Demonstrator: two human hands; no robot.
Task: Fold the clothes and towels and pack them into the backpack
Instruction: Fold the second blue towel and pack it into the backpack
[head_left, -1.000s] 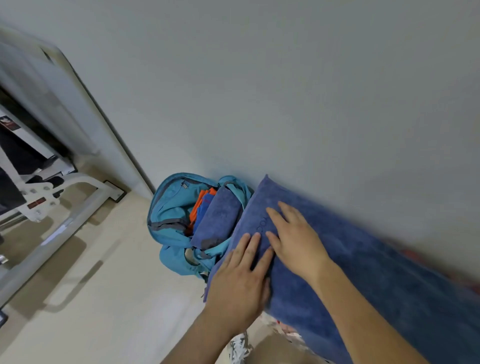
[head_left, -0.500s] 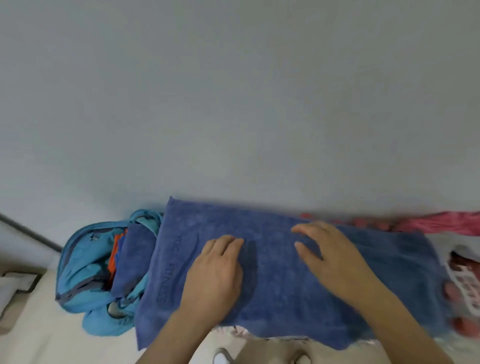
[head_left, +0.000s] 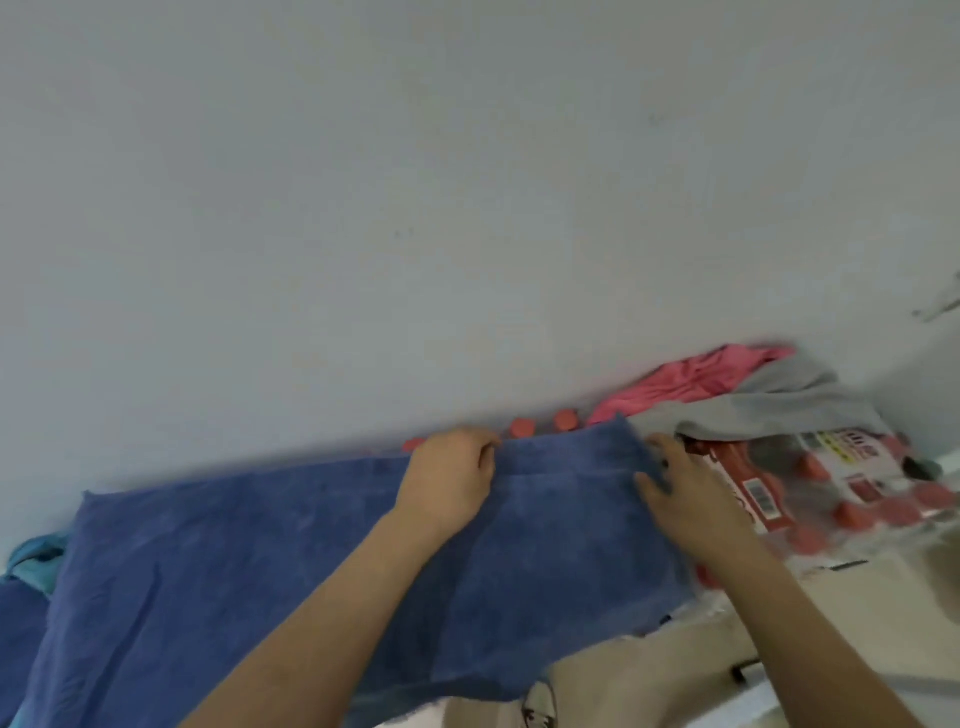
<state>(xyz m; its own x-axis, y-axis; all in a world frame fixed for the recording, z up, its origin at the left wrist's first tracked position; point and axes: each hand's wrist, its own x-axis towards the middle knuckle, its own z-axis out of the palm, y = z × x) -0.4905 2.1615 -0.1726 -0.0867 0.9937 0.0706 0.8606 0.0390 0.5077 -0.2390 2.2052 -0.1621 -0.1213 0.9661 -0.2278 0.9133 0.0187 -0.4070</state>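
The left hand (head_left: 447, 480) curls round the 12 o'clock edge of the blue towel (head_left: 260, 571); the right hand (head_left: 685, 499) touches its 3 o'clock end, grip unclear.

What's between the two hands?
Only the soft blue terry towel itself: a bare strip of its right end spans from the left hand to the right hand, in the head view.

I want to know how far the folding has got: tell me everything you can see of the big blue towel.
The blue towel is plush terry-looking cloth, lying spread out lengthwise along the wall, lightly creased, its near edge hanging over. The left hand grips its far edge near the right end; the right hand touches the right edge, grip unclear. It covers part of a bottle pack.
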